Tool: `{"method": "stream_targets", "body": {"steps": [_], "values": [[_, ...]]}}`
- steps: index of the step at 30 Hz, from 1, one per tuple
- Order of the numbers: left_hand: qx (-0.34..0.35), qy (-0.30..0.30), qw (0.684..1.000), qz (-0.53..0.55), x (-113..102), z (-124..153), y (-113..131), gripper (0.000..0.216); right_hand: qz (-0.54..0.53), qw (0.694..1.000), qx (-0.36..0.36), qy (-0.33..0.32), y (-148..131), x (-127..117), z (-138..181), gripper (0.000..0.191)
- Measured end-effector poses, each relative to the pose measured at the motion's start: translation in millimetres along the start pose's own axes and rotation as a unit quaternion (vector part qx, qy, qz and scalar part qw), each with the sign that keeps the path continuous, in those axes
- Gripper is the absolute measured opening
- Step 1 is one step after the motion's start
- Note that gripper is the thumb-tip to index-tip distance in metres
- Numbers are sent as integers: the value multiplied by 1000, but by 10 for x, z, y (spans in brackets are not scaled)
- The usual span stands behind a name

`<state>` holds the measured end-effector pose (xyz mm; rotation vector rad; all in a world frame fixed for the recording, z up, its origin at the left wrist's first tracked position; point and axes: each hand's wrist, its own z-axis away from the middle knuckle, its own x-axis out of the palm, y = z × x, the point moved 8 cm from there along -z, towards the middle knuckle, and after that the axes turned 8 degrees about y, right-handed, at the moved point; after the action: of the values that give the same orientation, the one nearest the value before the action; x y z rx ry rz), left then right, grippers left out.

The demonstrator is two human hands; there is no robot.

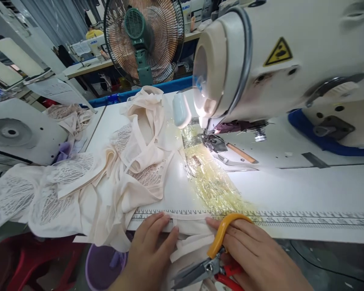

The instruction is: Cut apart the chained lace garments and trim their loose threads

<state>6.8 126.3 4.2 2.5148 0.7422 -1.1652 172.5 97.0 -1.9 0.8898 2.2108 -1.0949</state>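
A cream fabric strip (191, 226) lies along the printed ruler tape (291, 220) at the table's front edge. My left hand (150, 252) pinches the strip's left end against the table, with the thumb below the edge. My right hand (257, 256) has scissors (210, 266) hooked in it, one handle loop orange and the other red, blades pointing left. Its index fingertip also rests on the right part of the strip. More cream fabric hangs below the edge between both hands. Left of them, a heap of cream lace garments (139, 161) spreads over the table.
A sewing machine (269, 60) with its lamp lit stands at the right. Crinkled yellowish tape (218, 182) covers the table before its needle area. A fan (144, 36) stands behind. Below the edge are a purple bucket (100, 266) and a red stool (42, 258).
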Motion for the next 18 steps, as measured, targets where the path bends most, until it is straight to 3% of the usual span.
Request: {"method": "stream_targets", "body": {"steps": [9, 14, 18], "values": [[-9, 10, 1000, -10, -50, -87, 12, 27, 29, 997, 10, -67, 30, 75, 49, 44], [-9, 11, 1000, -4, -47, -73, 4, 27, 29, 999, 2, -35, 18, 37, 43, 47], [-8, 3, 1000, 3, -30, -42, -3, 29, 24, 999, 1, -45, 22, 61, 40, 48]]}}
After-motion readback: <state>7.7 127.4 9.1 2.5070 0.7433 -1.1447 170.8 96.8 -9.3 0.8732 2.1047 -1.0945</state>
